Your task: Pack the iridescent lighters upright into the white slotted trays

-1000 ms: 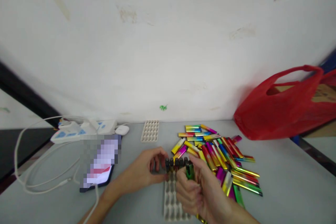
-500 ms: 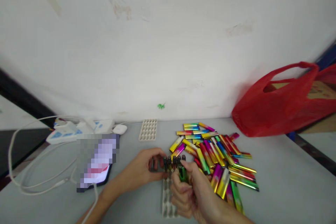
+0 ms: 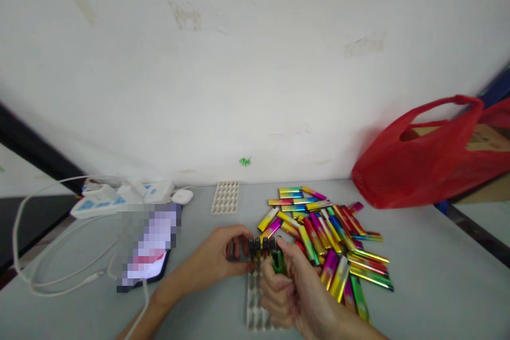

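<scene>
My right hand (image 3: pixel 289 281) is closed around a shiny green stick-shaped tube (image 3: pixel 279 263) with a dark end, its thumb up near the row. This hand is above a pale holed tray (image 3: pixel 254 303) and hides part of it. At the tray's far end stands a row of upright tubes with black tops (image 3: pixel 258 244). My left hand (image 3: pixel 223 255) curls about the left end of this row, thumb in front and fingers behind, gripping the far end of the tray. A pile of metallic tubes (image 3: pixel 322 234) in yellow, red, purple and green lies to the right.
Another pale holed tray (image 3: pixel 225 197) lies near the wall. On the left are a phone (image 3: pixel 153 255), a white power strip (image 3: pixel 155 190), a white charger (image 3: pixel 181 196) and looped cables. A red bag (image 3: pixel 414 170) stands at the back right, with a cardboard box (image 3: pixel 488 138) at it.
My right hand has shifted slightly to the right with the green tube, covering the right end of the row. My left hand stays in place.
</scene>
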`<state>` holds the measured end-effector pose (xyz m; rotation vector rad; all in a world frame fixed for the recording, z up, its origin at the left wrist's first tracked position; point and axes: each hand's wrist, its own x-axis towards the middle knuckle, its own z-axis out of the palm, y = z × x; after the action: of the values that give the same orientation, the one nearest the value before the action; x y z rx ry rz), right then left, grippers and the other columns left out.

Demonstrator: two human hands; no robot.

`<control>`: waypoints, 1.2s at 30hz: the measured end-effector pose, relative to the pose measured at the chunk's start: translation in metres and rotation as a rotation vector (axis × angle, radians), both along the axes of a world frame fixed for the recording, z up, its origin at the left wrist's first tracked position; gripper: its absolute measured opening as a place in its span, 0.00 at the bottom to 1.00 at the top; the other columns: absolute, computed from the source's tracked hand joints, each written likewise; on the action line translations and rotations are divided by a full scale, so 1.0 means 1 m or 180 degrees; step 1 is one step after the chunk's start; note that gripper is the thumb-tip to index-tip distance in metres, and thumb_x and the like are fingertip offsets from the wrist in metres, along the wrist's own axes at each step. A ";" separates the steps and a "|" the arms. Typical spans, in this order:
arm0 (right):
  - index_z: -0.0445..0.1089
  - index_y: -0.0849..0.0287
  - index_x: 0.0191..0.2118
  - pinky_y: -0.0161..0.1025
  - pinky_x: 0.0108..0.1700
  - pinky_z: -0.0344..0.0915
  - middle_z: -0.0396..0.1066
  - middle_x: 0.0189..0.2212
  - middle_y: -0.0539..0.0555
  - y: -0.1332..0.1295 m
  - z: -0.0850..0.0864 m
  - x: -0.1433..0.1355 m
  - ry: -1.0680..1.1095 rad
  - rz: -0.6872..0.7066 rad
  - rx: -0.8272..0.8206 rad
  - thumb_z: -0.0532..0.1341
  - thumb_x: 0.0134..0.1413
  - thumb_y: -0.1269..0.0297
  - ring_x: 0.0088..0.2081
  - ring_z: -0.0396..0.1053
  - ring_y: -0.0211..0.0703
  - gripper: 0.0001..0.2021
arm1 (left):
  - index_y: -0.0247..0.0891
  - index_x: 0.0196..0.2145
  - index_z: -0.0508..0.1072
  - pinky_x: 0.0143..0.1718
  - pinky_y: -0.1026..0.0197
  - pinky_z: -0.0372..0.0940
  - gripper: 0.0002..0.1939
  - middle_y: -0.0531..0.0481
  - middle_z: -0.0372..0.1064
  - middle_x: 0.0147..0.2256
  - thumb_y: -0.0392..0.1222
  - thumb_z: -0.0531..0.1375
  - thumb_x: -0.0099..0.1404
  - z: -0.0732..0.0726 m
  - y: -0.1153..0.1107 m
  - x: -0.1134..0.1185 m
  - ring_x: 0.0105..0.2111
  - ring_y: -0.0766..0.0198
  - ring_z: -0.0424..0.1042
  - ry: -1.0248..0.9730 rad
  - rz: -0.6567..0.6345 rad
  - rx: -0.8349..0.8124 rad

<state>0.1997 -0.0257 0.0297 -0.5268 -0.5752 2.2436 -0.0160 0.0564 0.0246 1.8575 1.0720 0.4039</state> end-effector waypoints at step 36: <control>0.62 0.53 0.29 0.32 0.19 0.37 0.48 0.16 0.37 -0.001 0.008 -0.004 -0.0647 0.0038 0.0464 0.63 0.63 0.23 0.17 0.37 0.31 0.35 | 0.38 0.44 0.83 0.31 0.64 0.56 0.15 0.57 0.71 0.31 0.49 0.75 0.64 0.004 -0.002 0.001 0.31 0.62 0.65 0.0125 -0.0083 0.0012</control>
<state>0.1955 -0.0271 0.0374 -0.6824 -0.8401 2.1528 -0.0150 0.0544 0.0282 1.8877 1.0728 0.3556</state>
